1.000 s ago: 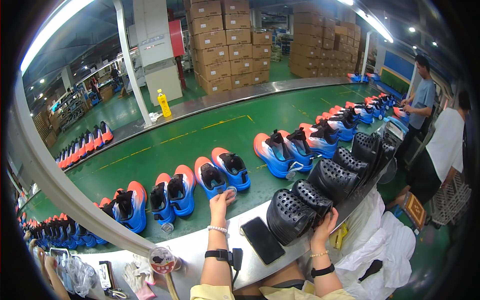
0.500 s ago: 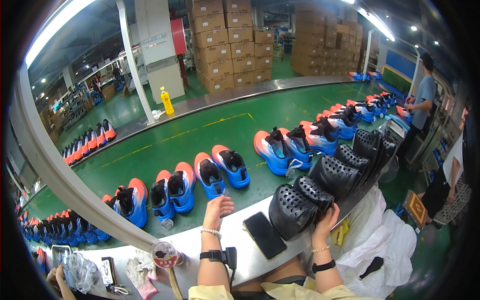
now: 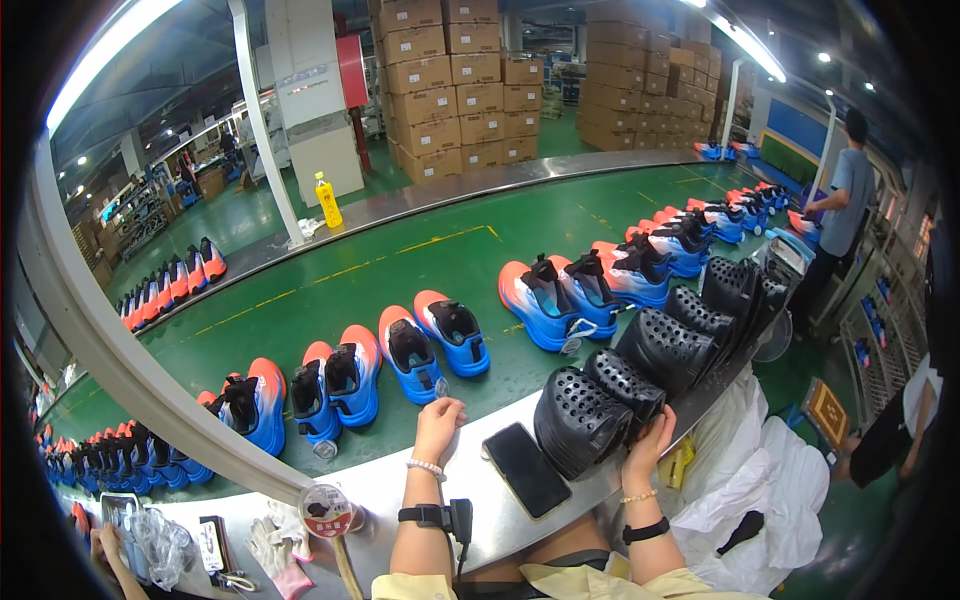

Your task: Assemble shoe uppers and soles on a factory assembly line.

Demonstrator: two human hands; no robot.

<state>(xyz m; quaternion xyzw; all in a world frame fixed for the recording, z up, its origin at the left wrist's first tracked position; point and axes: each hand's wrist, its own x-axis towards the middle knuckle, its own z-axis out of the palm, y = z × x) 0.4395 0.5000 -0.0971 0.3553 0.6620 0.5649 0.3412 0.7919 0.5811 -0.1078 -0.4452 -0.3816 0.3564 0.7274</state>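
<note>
My left hand (image 3: 438, 427) rests by the bench's edge, its fingers loosely bent with nothing visible in them. Just beyond the fingertips hangs a round clear tag (image 3: 441, 387) at the heel of a blue and coral sports shoe (image 3: 410, 352); I cannot tell whether they touch. Its mate (image 3: 455, 333) stands beside it. On the right, my right hand (image 3: 650, 440) grips the near end of a black clog (image 3: 624, 381) with holes in its upper. Another black clog (image 3: 580, 420) stands against it. Between my forearms lies a dark-screened phone (image 3: 527, 470).
More sports shoes (image 3: 350, 372) line the green belt (image 3: 330, 285) on both sides. Further black clogs (image 3: 668, 345) extend to the right. A lidded cup (image 3: 328, 510) and gloves (image 3: 272, 552) lie left on the metal bench. White sheeting (image 3: 765, 500) hangs at right; another person (image 3: 845, 195) stands beyond.
The fingers of my left hand have curled in a little from a more stretched pose. My right hand stays at the black clog. The whole view has shifted slightly.
</note>
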